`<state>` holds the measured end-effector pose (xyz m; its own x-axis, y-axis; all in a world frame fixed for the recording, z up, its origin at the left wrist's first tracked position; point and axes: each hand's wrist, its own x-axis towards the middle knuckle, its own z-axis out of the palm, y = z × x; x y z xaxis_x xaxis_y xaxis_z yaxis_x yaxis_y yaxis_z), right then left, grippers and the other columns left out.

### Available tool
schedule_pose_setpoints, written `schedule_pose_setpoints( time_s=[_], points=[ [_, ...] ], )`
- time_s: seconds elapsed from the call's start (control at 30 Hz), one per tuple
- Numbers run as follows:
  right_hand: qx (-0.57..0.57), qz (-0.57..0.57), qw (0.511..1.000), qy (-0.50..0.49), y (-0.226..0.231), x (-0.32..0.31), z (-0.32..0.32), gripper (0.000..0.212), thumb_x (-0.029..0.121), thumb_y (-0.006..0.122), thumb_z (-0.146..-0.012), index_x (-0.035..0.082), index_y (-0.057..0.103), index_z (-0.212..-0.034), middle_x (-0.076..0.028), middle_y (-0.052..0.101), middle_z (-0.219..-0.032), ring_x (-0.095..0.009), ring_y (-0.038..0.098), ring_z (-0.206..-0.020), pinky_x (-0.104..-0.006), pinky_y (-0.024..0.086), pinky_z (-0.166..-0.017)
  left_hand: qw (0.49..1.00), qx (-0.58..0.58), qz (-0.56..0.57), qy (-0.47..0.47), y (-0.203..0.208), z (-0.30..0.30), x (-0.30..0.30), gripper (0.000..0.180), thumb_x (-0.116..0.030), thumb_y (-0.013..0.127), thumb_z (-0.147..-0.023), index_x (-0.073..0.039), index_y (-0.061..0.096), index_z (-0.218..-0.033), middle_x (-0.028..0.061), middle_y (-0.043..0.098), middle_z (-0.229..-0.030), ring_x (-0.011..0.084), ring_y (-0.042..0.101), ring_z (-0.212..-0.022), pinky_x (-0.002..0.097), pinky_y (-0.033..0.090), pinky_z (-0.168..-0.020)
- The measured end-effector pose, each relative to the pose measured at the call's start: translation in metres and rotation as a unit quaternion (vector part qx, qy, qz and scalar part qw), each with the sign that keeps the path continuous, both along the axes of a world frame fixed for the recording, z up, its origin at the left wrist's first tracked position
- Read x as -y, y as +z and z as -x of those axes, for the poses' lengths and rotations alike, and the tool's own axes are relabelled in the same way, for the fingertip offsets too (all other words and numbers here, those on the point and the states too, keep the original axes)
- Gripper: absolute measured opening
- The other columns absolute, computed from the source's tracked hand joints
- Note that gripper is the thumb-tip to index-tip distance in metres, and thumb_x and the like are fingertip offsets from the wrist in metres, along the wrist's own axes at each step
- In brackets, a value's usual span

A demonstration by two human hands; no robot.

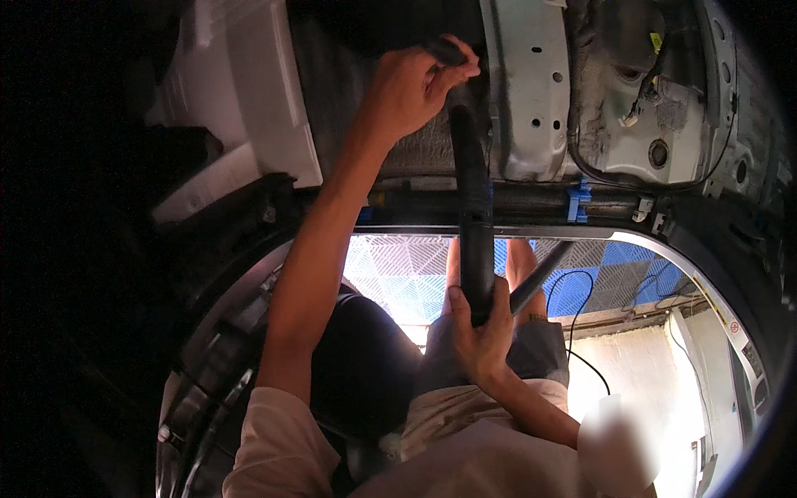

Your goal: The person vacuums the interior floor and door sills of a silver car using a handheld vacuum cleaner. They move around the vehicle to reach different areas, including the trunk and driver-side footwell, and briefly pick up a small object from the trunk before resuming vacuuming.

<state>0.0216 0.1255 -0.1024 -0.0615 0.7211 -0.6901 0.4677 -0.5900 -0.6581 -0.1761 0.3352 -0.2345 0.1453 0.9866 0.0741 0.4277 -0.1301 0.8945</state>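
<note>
A long black tube (pixel 475 191), which looks like a vacuum cleaner wand, runs lengthwise across the door sill. My right hand (pixel 481 332) is wrapped round its near end, in front of my body. At the far end, my left hand (pixel 415 87) reaches over the bare car floor with fingers closed on a dark rounded piece (pixel 446 53). Whether that piece joins the tube cannot be made out. Beneath my left hand lies dark grey matting (pixel 415 153).
White trim panels (pixel 261 91) stand at left, a bare metal crossmember (pixel 531 91) at right. Blue clips (pixel 579 202) hold a harness along the sill (pixel 531 231). Outside are blue and grey floor tiles (pixel 614 266), a dark slanting pole or hose (pixel 541 276) and a thin cable (pixel 591 290).
</note>
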Motion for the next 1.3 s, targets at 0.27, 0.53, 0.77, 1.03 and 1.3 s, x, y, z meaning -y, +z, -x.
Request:
schedule_pose_setpoints(
  time_s=[0.27, 0.53, 0.77, 1.03, 1.3],
  points=[
    [0.055, 0.029, 0.996, -0.058, -0.013, 0.005, -0.009, 0.043, 0.037, 0.067, -0.099, -0.001, 0.056, -0.112, -0.018, 0.064, -0.082, -0.028, 0.067, -0.074, -0.0389, 0.051, -0.061, 0.996, -0.026, 0.086, -0.023, 0.009, 0.000, 0.009, 0.013, -0.015, 0.071, -0.097, -0.008, 0.074, -0.108, 0.0135, 0.077, -0.096, 0.0220, 0.078, -0.085, 0.0336, 0.063, -0.074],
    [0.080, -0.001, 0.997, 0.006, -0.019, 0.031, -0.034, 0.040, 0.031, 0.071, -0.097, -0.002, 0.055, -0.111, -0.019, 0.064, -0.081, -0.032, 0.066, -0.068, -0.0424, 0.051, -0.061, 0.992, -0.040, 0.117, -0.012, 0.027, 0.003, 0.020, 0.022, -0.026, 0.068, -0.100, -0.005, 0.075, -0.105, 0.0142, 0.078, -0.095, 0.0212, 0.077, -0.081, 0.0328, 0.060, -0.068],
    [0.075, -0.081, 0.993, 0.049, -0.014, 0.043, -0.052, 0.037, 0.025, 0.074, -0.094, -0.004, 0.056, -0.109, -0.022, 0.062, -0.084, -0.036, 0.065, -0.070, -0.0430, 0.051, -0.061, 0.990, 0.008, 0.114, -0.080, 0.013, 0.003, 0.020, 0.012, -0.011, 0.069, -0.098, -0.006, 0.073, -0.108, 0.0125, 0.078, -0.099, 0.0249, 0.078, -0.094, 0.0365, 0.064, -0.078],
    [0.058, -0.058, 0.996, 0.036, -0.020, 0.038, -0.069, 0.035, 0.023, 0.075, -0.093, -0.003, 0.057, -0.109, -0.020, 0.060, -0.085, -0.037, 0.066, -0.076, -0.0444, 0.051, -0.065, 0.992, 0.024, 0.116, -0.047, 0.023, -0.022, 0.036, 0.012, -0.013, 0.070, -0.097, -0.005, 0.074, -0.106, 0.0147, 0.078, -0.095, 0.0237, 0.078, -0.087, 0.0335, 0.063, -0.072],
    [0.069, -0.111, 0.986, 0.099, -0.024, 0.047, -0.100, 0.035, 0.024, 0.076, -0.090, -0.001, 0.057, -0.105, -0.021, 0.062, -0.088, -0.039, 0.067, -0.074, -0.0445, 0.054, -0.063, 0.967, -0.114, 0.226, -0.036, 0.032, -0.024, 0.039, 0.021, -0.021, 0.069, -0.100, -0.002, 0.074, -0.106, 0.0138, 0.079, -0.094, 0.0200, 0.078, -0.083, 0.0282, 0.060, -0.066]
  ],
)
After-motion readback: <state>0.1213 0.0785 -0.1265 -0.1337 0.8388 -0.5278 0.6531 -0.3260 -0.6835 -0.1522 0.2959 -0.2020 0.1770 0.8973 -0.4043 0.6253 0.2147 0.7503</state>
